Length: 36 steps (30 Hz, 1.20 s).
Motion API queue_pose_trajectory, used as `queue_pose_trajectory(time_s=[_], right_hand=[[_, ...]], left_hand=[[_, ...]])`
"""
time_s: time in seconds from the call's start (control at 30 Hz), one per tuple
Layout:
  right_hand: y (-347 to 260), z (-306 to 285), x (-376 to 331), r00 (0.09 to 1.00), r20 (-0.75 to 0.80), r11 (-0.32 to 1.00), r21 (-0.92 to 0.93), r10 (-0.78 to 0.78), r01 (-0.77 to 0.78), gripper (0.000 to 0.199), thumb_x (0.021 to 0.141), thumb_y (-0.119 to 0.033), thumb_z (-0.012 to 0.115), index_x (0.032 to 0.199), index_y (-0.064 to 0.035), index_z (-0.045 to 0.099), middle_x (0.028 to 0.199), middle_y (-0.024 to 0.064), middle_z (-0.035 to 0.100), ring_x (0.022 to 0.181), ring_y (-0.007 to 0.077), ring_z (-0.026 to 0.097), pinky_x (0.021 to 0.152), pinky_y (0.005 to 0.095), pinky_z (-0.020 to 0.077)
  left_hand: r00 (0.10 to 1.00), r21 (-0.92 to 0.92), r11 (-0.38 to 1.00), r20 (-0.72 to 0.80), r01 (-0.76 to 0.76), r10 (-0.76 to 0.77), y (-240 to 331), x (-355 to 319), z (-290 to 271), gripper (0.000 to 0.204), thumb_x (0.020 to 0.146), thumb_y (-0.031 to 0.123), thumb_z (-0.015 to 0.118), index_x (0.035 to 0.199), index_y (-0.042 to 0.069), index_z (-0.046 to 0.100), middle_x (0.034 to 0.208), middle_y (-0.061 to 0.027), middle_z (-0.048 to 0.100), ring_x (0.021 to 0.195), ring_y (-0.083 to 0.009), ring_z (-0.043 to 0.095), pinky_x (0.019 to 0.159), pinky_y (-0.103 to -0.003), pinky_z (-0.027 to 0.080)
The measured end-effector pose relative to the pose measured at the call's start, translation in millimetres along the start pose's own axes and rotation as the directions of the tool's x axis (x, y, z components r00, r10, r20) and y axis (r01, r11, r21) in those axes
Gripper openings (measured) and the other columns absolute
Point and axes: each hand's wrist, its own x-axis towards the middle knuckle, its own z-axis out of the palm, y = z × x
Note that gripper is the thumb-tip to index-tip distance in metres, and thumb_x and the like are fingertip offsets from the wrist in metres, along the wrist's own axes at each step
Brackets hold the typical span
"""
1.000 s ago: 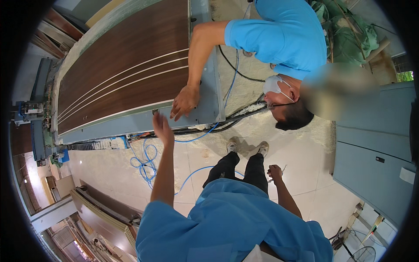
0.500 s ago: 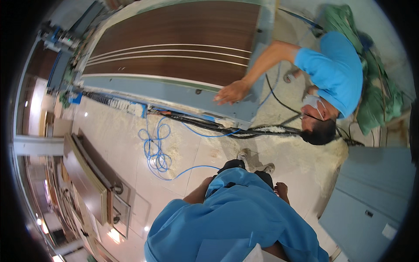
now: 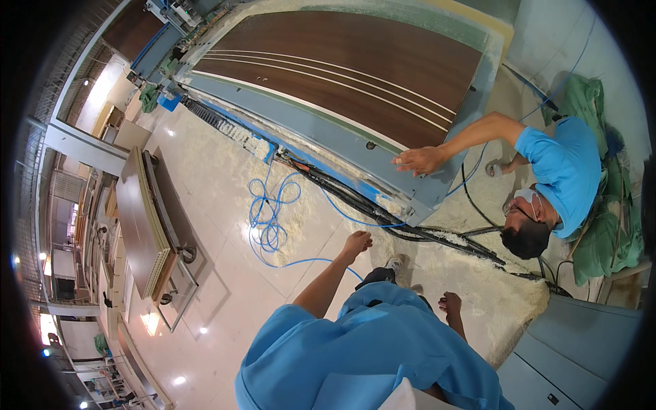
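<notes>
While the panel (image 3: 362,44) lies flat on the blue-grey bench (image 3: 427,191), both of the wearer's own hands are in the air, well apart from it. The cabinet (image 3: 570,352), at lower right, has its visible doors closed. Green sacks (image 3: 594,263) are heaped at the far right; their contents cannot be told. The panel is dark brown with a wood grain. Three thin pale lines run along its length, and a white edge borders its near side. Small light marks show near the left part of these lines. A green strip separates the panel from the bench margin. The co-worker's hand (image 3: 418,160) is at the panel's near right corner, fingers spread over the bench margin; contact cannot be confirmed.

The left hand (image 3: 357,244) is above the floor, with its fingers loosely bent and their tips slightly apart. It is nearest to the black cables (image 3: 355,201) and the blue hose (image 3: 268,200), which lies in loops on the floor. The right hand (image 3: 451,304) is beside the wearer's body; its fingers are curled, and whether they pinch anything cannot be told. Pale dust (image 3: 509,290) covers the floor below the cables. At left, a wheeled trolley (image 3: 184,255) carries stacked boards (image 3: 137,225).
</notes>
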Motion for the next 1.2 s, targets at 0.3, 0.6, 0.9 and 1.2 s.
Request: queue_pose_trajectory(time_s=[0.3, 0.6, 0.9, 1.2], right_hand=[[64, -24, -4, 0.995, 0.088, 0.999, -0.028, 0.036, -0.033, 0.032, 0.096, -0.030, 0.065, 0.116, -0.0046, 0.066, 0.086, 0.0092, 0.071, 0.068, 0.0188, 0.070, 0.059, 0.0342, 0.0572], [199, -99, -40, 0.969, -0.209, 0.951, 0.305, 0.129, -0.061, 0.026, 0.096, -0.031, 0.065, 0.101, -0.0055, 0.063, 0.074, 0.0094, 0.068, 0.056, 0.0191, 0.066, 0.048, 0.0330, 0.0522], [310, -32, -216, 0.805, -0.473, 0.775, 0.632, 0.357, 0.028, 0.037, 0.098, -0.034, 0.062, 0.112, -0.0005, 0.071, 0.090, 0.0116, 0.074, 0.075, 0.0223, 0.073, 0.066, 0.0372, 0.0596], [557, 84, -322, 0.549, -0.276, 0.327, 0.945, 0.789, 0.004, 0.029, 0.096, -0.027, 0.067, 0.103, 0.0009, 0.074, 0.080, 0.0183, 0.074, 0.069, 0.0267, 0.075, 0.059, 0.0421, 0.0617]], left_hand=[[0.835, 0.376, 0.747, -0.289, 0.548, -0.467, -195, -117, -32, 0.033, 0.102, 0.040, 0.064, 0.107, 0.010, 0.078, 0.101, -0.0132, 0.076, 0.074, -0.0192, 0.072, 0.070, -0.035, 0.058], [0.935, 0.939, 0.253, 0.288, -0.234, -0.205, -226, -137, -45, 0.046, 0.105, 0.044, 0.057, 0.125, 0.005, 0.070, 0.114, -0.0191, 0.077, 0.103, -0.0343, 0.074, 0.088, -0.047, 0.057], [0.844, 0.884, 0.451, 0.145, 0.123, -0.516, -71, -39, 34, 0.025, 0.103, 0.031, 0.063, 0.105, 0.007, 0.061, 0.082, -0.0087, 0.067, 0.066, -0.0211, 0.066, 0.053, -0.033, 0.052], [0.867, 0.771, 0.590, 0.443, -0.240, -0.227, -85, -75, 215, 0.024, 0.099, 0.026, 0.064, 0.115, 0.008, 0.061, 0.095, -0.0100, 0.070, 0.072, -0.0211, 0.067, 0.054, -0.030, 0.048]])
